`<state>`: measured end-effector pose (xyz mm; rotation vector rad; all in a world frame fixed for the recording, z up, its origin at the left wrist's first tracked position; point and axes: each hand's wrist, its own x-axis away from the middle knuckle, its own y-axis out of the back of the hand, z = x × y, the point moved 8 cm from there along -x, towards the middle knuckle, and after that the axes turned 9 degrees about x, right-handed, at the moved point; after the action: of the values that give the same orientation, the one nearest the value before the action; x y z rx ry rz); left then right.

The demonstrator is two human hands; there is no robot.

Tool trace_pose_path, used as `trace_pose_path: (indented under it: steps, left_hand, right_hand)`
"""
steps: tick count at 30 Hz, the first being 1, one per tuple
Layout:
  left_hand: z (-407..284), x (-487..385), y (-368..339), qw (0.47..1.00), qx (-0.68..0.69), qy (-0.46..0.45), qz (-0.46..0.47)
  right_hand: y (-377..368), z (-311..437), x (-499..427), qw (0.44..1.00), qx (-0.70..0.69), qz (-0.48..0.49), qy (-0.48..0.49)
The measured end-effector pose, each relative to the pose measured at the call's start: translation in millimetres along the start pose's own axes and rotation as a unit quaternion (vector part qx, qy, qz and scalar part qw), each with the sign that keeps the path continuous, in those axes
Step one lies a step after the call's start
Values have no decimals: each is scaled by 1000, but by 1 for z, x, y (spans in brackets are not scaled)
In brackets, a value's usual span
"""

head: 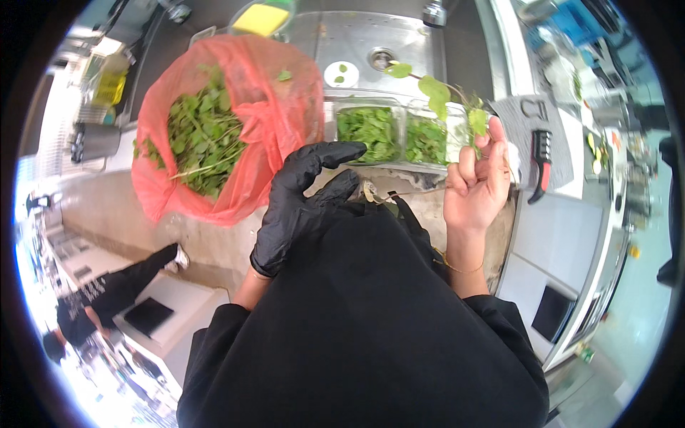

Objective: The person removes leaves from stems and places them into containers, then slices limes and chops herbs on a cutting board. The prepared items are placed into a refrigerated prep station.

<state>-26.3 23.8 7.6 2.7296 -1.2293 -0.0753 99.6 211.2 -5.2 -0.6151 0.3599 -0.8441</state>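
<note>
My left hand, in a black glove, is held in front of my apron beside a red plastic bag. Its thumb and fingers are apart, with nothing seen between them. Inside the bag lies a heap of leafy green stems. My bare right hand grips a long thin stem; its round green leaves reach up and left over the sink edge. Two clear containers, one with picked leaves and one with smaller leaves, stand side by side between my hands.
Behind the containers is a steel sink with a small white dish at its near edge. A yellow sponge sits at the upper left. A red and black knife sharpener rests on a grey cloth at right. Another person stands at lower left.
</note>
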Motion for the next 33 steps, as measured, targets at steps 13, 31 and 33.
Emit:
trace_pose_path:
  steps: [13,31,33]
  left_hand:
    - [15,10,11,999,-3,42,-26]
    - [-5,-38,-47,987,-18,-51,149]
    - [-1,-35,-43,986,-29,-57,151]
  right_hand:
    - [20,-9,-39,989,-140,-43,-24]
    - [200,-7,-21,806,411,-301,300]
    - [186,-11,-4,729,587,-224,274]
